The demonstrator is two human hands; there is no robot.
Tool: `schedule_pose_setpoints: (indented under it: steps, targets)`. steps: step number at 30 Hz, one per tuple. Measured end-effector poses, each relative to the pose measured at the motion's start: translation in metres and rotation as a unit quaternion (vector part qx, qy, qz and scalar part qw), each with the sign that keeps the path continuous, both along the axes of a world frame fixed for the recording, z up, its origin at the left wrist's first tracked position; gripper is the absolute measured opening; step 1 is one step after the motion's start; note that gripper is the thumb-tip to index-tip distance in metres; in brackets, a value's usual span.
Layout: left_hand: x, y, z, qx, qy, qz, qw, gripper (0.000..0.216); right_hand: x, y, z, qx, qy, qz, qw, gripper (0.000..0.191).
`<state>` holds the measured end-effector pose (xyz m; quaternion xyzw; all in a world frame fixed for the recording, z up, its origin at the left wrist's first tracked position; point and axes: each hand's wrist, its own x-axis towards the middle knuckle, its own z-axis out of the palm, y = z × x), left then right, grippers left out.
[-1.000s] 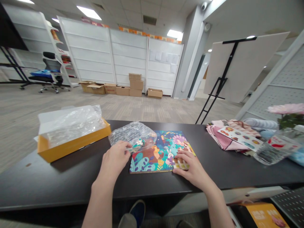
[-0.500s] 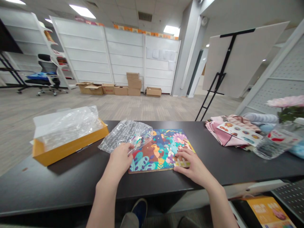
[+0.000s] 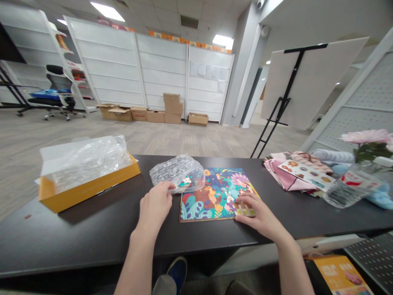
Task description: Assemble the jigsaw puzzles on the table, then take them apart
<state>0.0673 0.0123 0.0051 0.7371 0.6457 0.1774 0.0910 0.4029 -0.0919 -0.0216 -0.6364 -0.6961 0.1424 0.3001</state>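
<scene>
A colourful picture board point(image 3: 211, 196) printed with cartoon animals and plants lies flat on the black table. My right hand point(image 3: 253, 209) is at its near right corner, fingers curled over the top and thumb along the front edge, gripping it. My left hand point(image 3: 159, 200) is closed in a pinch on a crumpled clear plastic bag point(image 3: 172, 172). The bag covers the board's far left corner, and part of the printed picture shows through it. What lies under my left fingertips is hidden.
On the left stands a yellow box point(image 3: 92, 186) with clear plastic wrap point(image 3: 95, 159) inside. At right are folded pink cloths point(image 3: 282, 174), a sticker sheet point(image 3: 307, 174), and a clear bottle point(image 3: 346, 188) beside pink flowers point(image 3: 365, 137). The black table's point(image 3: 92, 237) front edge is near me.
The picture board has slid right together with my right hand. My left hand and the plastic bag have also shifted right, and the bag is more bunched up.
</scene>
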Motion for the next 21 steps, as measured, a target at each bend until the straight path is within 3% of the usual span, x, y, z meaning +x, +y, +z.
schedule_pose_setpoints:
  steps: [5,8,12,14,18,21]
  targets:
    - [-0.019,-0.004,0.010,-0.003,0.032,0.053,0.998,0.037,-0.003,0.002,0.001,0.031,0.051,0.005,0.998,0.038]
    - [-0.020,-0.007,0.014,0.004,0.033,0.039,0.999,0.031,-0.006,0.007,-0.005,0.053,0.120,-0.011,0.991,0.031]
    - [-0.007,-0.014,0.024,0.091,-0.005,0.006,0.996,0.024,-0.010,0.015,-0.015,0.083,0.200,-0.022,0.976,0.027]
    - [0.003,-0.020,0.030,0.110,-0.052,-0.035,0.992,0.023,-0.011,0.017,-0.017,0.104,0.218,-0.035,0.970,0.029]
    - [0.026,-0.034,0.038,0.016,-0.106,-0.200,0.974,0.025,-0.007,0.016,-0.016,0.143,0.248,-0.092,0.954,0.036]
    - [0.044,-0.042,0.034,-0.003,-0.089,-0.286,0.954,0.026,-0.009,0.010,-0.010,0.079,0.284,-0.070,0.953,0.039]
